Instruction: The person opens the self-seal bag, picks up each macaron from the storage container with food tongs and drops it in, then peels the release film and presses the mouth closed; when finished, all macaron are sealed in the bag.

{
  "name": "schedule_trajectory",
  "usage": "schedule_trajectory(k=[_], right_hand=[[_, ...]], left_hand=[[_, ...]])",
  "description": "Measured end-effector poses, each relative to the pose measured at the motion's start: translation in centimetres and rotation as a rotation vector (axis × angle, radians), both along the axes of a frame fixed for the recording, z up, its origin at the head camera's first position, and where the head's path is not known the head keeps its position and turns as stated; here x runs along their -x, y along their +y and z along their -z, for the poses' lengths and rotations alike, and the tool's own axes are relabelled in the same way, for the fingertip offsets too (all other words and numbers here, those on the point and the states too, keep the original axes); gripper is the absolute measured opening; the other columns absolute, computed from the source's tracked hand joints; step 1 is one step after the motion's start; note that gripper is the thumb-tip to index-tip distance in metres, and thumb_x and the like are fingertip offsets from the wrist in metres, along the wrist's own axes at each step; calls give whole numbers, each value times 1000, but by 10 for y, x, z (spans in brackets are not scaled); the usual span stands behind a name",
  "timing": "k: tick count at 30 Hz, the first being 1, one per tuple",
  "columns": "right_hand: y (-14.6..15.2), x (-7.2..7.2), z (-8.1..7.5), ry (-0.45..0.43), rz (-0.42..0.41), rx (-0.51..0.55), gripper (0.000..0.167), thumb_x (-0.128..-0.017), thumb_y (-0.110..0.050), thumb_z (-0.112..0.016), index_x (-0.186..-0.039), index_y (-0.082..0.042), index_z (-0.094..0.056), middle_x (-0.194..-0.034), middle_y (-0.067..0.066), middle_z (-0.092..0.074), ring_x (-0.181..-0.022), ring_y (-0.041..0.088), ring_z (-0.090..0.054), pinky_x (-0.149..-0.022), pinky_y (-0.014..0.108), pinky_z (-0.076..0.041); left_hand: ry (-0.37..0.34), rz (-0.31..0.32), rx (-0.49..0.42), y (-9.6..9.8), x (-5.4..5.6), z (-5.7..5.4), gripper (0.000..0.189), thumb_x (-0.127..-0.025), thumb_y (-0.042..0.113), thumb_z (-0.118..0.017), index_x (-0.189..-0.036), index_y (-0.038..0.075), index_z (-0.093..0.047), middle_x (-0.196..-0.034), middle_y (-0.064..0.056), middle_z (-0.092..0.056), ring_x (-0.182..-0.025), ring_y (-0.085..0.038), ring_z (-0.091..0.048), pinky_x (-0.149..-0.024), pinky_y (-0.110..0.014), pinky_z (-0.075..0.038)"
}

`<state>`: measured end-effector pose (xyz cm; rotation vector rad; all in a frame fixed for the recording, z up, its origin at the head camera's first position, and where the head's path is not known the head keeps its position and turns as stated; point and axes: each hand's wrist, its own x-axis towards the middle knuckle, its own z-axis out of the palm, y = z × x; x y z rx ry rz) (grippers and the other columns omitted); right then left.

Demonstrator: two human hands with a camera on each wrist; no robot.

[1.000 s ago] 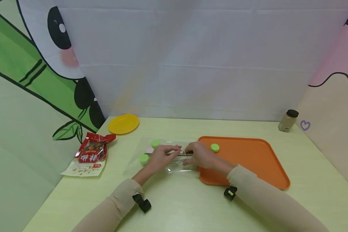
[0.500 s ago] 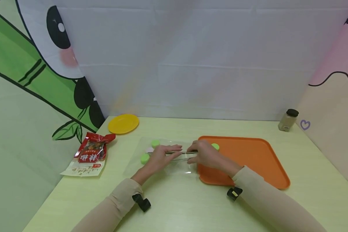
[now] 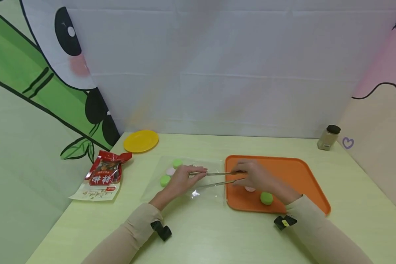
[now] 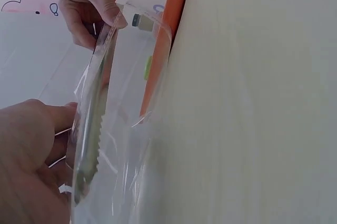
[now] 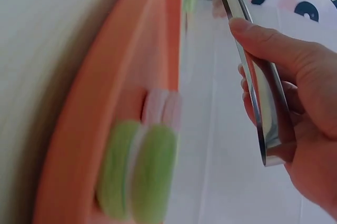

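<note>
My right hand [image 3: 259,176] grips metal tongs [image 3: 217,173] near their bent end, thumb along one arm and fingers round the other. The two arms are spread, with nothing between them. My left hand [image 3: 180,179] holds the edge of a clear plastic bag [image 3: 214,189]. In the left wrist view the serrated end of the tongs [image 4: 90,155] shows through the film beside the left fingers. Two green macarons [image 3: 165,180] and a pale lilac macaron [image 3: 170,171] overlap the bag's left part. My right hand is above an orange tray [image 3: 290,176].
On the tray lie a green macaron [image 3: 266,198] and a pink macaron [image 3: 249,189], partly below the right hand. A red and cream food packet [image 3: 103,176] lies at left, and a yellow plate [image 3: 140,141] behind it. A black-lidded jar [image 3: 328,138] stands at back right.
My right hand has moved right with the tongs, from beside the bag to over the tray. The tongs' arms have slid right past the left hand, which stays in place.
</note>
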<state>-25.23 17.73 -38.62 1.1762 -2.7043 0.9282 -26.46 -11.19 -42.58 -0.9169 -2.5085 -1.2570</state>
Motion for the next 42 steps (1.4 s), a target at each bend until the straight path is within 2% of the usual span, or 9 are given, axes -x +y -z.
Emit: schedule_trajectory(k=[6, 12, 16, 19, 26, 33, 42], right_hand=[[28, -4, -3, -52, 49, 43, 24, -82, -13, -84, -105, -11, -75, -103, -3, -68, -90, 20, -64, -74, 33, -57], [56, -7, -16, -102, 100, 20, 23, -83, -23, -84, -105, -22, -75, -103, -10, -66, -91, 15, -62, -76, 34, -56], [81, -4, -24, -52, 103, -18, 29, -79, -19, -87, -105, -14, -76, -95, -11, -65, -84, 11, -60, -73, 37, -55], [105, -1, -25, -56, 162, -44, 33, -78, -22, -88, -107, -11, -76, -92, -12, -65, -84, 11, -60, -74, 34, -54], [150, 10, -15, -97, 248, -74, 42, -77, -27, -88, -112, -7, -76, -91, -8, -66, -82, 18, -58, -70, 27, -51], [179, 14, -4, -135, 309, -38, 39, -76, -26, -89, -108, -6, -77, -91, 1, -68, -79, 12, -55, -66, 25, -50], [195, 19, 12, -193, 307, -31, 34, -75, -23, -90, -102, -7, -77, -89, -1, -67, -79, 12, -53, -64, 24, -47]], left_hand=[[-8, -16, -4, -3, -1, -1, 18, -95, 16, -70, -107, 4, -78, -104, -5, -76, -100, -20, -71, -85, -37, -58], [2, -26, -19, -3, 0, -3, 18, -95, 16, -70, -107, 5, -78, -104, -7, -76, -100, -22, -71, -85, -43, -58], [5, -22, -21, -2, 0, -4, 20, -94, 14, -71, -109, 3, -77, -105, -8, -75, -99, -24, -72, -81, -43, -58], [-1, -30, -17, -2, 0, -5, 19, -94, 13, -72, -110, 4, -78, -105, -8, -75, -98, -24, -72, -79, -42, -59], [-18, -44, -29, -3, 0, -5, 19, -93, 12, -72, -110, 6, -78, -106, -9, -75, -101, -26, -71, -86, -49, -56], [-15, -44, -24, -3, 1, -3, 20, -93, 13, -72, -110, 5, -78, -107, -9, -75, -101, -26, -71, -85, -50, -56], [-29, -46, -16, -3, 0, -3, 20, -93, 14, -72, -111, 6, -77, -109, -9, -74, -103, -26, -71, -86, -50, -56]])
